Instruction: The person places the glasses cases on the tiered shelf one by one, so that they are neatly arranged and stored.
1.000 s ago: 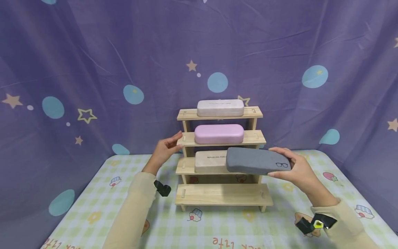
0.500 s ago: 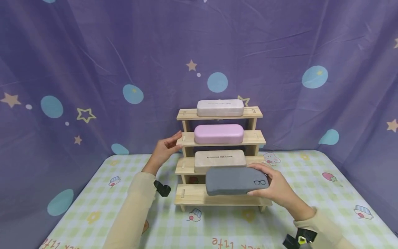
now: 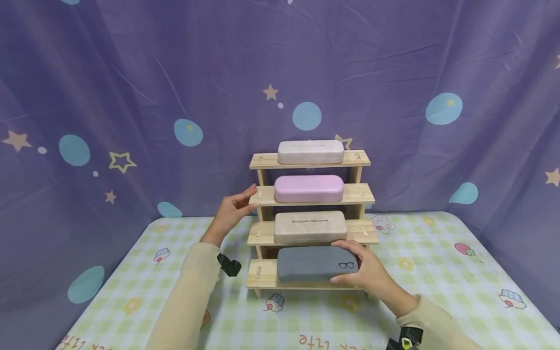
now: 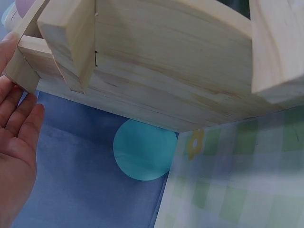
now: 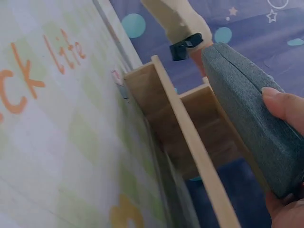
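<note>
A wooden four-tier display shelf [image 3: 264, 277] stands on the table. My right hand [image 3: 358, 270] grips the right end of a grey glasses case [image 3: 308, 265] with a glasses outline on it, thumb at the front and fingers over the top. The case is level, at the bottom tier; whether it touches the board I cannot tell. In the right wrist view, the case [image 5: 251, 109] shows its fabric side beside the boards. My left hand [image 3: 234, 209] holds the left end of a middle tier, thumb and fingers on either side of the board [image 4: 28, 71].
On the upper tiers sit a whitish case [image 3: 310, 153], a pink case [image 3: 308, 189] and a cream case [image 3: 288, 231] with lettering. A green checked cloth [image 3: 144, 272] covers the table. A purple curtain [image 3: 218, 97] hangs behind the shelf.
My right hand has carried the grey glasses case down and left, from in front of the cream case to the bottom tier. My left hand has stayed at the shelf's side.
</note>
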Tool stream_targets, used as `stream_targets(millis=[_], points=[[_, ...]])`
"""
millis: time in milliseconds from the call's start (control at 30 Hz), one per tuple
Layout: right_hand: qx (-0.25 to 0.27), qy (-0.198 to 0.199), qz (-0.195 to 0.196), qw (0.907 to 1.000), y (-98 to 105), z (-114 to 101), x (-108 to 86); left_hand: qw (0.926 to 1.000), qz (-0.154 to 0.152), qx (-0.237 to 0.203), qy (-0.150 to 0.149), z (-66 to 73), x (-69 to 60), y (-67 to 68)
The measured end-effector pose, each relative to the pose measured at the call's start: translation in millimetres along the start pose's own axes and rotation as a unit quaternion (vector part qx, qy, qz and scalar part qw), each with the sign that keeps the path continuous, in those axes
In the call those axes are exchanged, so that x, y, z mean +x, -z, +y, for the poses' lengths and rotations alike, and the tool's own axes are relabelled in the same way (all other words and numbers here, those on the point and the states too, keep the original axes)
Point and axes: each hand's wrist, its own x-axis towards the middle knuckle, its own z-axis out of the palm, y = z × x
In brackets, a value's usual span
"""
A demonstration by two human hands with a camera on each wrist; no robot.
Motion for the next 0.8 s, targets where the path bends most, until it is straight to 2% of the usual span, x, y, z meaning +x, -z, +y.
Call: stream_targets(millis=[167,400,467,667,800], points=[[0.007,-0.010,-0.009,0.9999,-7.4,2.9,-1.5,0.9998,-0.003,-0.012,0.014,2.8,0.2,0.1],[-0.011,-0.022,-0.013,0.9996,-12.6,6.8,-2.6,0.9997,-0.010,-0.007,0.023,22.9,-4.7,-1.1],[-0.016,-0.022,-0.013,0.9995,-13.6,8.3,-2.9,0.9995,-0.007,-0.008,0.030,23.6,-4.7,-1.3],[-0.028,-0.007,-0.014,0.9995,-15.9,11.1,-2.3,0.9999,-0.004,0.001,0.016,7.3,-0.5,1.0],[-0.032,-0.016,-0.012,0.9993,-16.5,9.6,-2.1,0.9999,-0.001,0.006,0.012,4.5,0.2,0.7]])
